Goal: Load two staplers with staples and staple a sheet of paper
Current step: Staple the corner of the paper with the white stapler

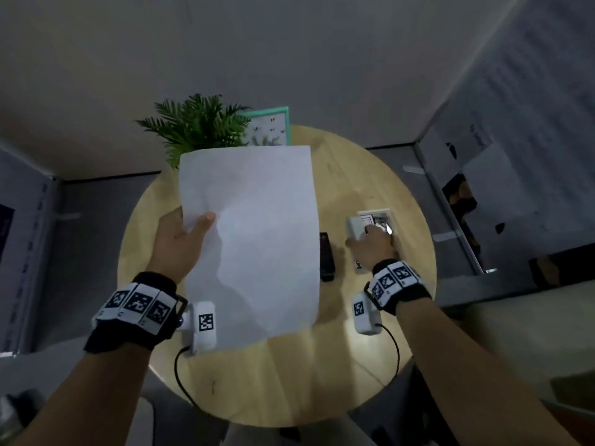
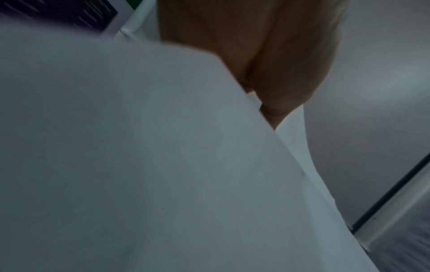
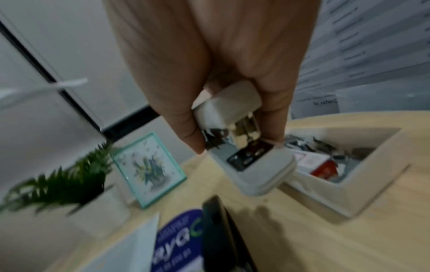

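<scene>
My left hand [image 1: 183,235] holds a white sheet of paper [image 1: 254,233] up above the round wooden table [image 1: 354,365], thumb on its front face near the left edge. In the left wrist view the paper [image 2: 139,156] fills most of the frame, with the hand [image 2: 274,73] behind it. My right hand [image 1: 373,243] grips a white stapler [image 3: 244,147] from above, thumb and fingers curled round its sides, just over the table beside a tray. A black stapler [image 1: 325,260] lies on the table between the paper and the right hand, also the black stapler [image 3: 221,235] in the right wrist view.
A white open tray [image 3: 363,187] with staples and small boxes sits right of the white stapler. A potted fern [image 1: 196,127] and a teal picture frame [image 1: 270,127] stand at the table's far side. A blue printed sticker [image 3: 179,235] lies beside the black stapler.
</scene>
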Demonstrator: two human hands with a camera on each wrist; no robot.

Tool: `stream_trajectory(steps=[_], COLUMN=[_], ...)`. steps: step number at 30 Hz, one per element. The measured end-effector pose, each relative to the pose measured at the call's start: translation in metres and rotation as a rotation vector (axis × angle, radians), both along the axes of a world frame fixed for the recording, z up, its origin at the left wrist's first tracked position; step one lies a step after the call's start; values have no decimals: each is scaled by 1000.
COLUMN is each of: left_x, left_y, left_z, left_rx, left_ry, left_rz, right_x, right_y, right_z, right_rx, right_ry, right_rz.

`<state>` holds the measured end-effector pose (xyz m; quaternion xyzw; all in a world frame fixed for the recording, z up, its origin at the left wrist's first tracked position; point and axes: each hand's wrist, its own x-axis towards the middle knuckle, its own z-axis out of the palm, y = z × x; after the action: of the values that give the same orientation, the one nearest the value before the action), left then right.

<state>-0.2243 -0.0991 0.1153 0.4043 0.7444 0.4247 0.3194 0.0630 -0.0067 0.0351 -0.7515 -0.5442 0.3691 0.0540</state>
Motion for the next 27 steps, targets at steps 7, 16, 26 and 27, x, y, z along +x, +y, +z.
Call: stream_trajectory(steps=[7, 16, 26, 27], left_x=[7, 10, -10, -15], left_y=[-16, -30, -39, -40], left_z=[-24, -18, 10, 15], left_rx=[-24, -29, 107, 134], left_ry=[-8, 38, -57, -52], left_rz=[36, 76, 165, 188], right_x=[-8, -4, -66, -72], right_y=[5, 11, -16, -22], right_z=[-58, -58, 31, 28], right_rx=[-47, 12, -325, -341], right_ry=[-225, -230, 979, 970], right_rz=[169, 183, 80, 157])
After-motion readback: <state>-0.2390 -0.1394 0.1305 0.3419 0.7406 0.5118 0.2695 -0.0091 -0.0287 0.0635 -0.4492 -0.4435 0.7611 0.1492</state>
